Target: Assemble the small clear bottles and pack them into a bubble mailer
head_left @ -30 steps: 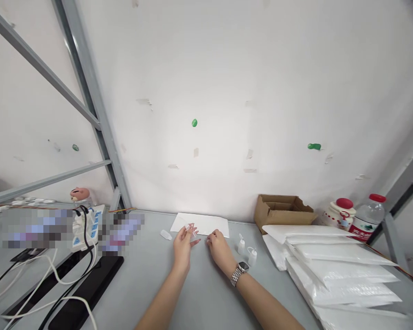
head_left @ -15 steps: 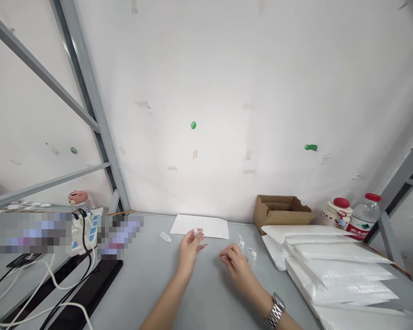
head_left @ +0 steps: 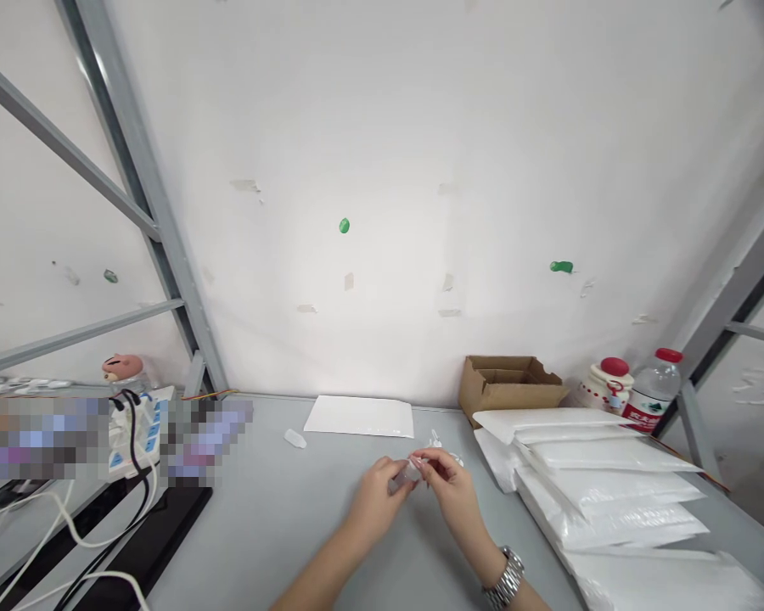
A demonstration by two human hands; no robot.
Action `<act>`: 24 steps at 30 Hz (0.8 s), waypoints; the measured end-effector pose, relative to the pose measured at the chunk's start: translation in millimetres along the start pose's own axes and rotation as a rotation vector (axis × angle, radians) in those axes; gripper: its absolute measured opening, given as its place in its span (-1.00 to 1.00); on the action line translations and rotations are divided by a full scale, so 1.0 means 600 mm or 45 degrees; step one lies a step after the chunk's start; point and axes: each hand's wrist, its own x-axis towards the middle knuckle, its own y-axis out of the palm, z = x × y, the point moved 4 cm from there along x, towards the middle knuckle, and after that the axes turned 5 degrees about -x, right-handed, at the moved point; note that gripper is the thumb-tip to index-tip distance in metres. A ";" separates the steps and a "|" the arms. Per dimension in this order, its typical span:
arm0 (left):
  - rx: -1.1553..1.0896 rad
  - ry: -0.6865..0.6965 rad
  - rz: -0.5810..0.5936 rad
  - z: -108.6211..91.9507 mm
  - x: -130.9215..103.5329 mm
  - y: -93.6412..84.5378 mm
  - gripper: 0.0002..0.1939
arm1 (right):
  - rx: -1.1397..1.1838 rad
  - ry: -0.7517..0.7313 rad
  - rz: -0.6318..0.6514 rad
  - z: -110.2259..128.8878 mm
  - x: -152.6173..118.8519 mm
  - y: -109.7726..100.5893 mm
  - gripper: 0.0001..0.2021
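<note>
Over the grey table, my left hand (head_left: 377, 492) is closed around a small translucent bottle (head_left: 402, 477). My right hand (head_left: 446, 477), with a metal watch at its wrist, pinches at the top end of that bottle; any small part between its fingertips is too small to make out. Another small translucent bottle (head_left: 294, 439) lies on its side to the left. Beyond my right hand, partly hidden by it, are small bottle pieces with white loops (head_left: 435, 439). A white sheet (head_left: 359, 417) lies flat near the wall.
White padded envelopes (head_left: 611, 484) are stacked at the right. Behind them stand a cardboard box (head_left: 513, 395), a red-lidded jar (head_left: 604, 386) and a water bottle (head_left: 655, 390). At the left are a power strip (head_left: 120, 454), cables and a black object (head_left: 159, 543).
Both hands have come together; my left hand moved right and now grips a bottle, with my right fingers at its top. The view has shifted slightly.
</note>
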 end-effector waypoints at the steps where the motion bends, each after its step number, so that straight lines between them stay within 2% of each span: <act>1: -0.028 0.001 0.010 -0.001 -0.001 0.002 -0.74 | -0.002 0.016 -0.007 -0.001 0.001 -0.002 -0.65; 7: -0.070 0.043 -0.017 -0.009 -0.002 -0.002 -0.75 | 0.038 0.009 0.037 -0.006 0.005 -0.003 -0.69; 12: -0.082 0.023 0.001 -0.015 -0.001 -0.003 -0.76 | -0.041 0.013 0.075 0.000 0.007 -0.008 -0.71; 18: -0.255 -0.212 0.017 -0.004 -0.002 -0.006 -0.43 | -0.118 -0.010 0.147 0.002 0.012 -0.014 -0.73; 24: -0.226 -0.165 0.094 -0.007 -0.006 -0.006 -0.50 | -0.069 0.012 0.237 0.002 0.016 -0.019 -0.80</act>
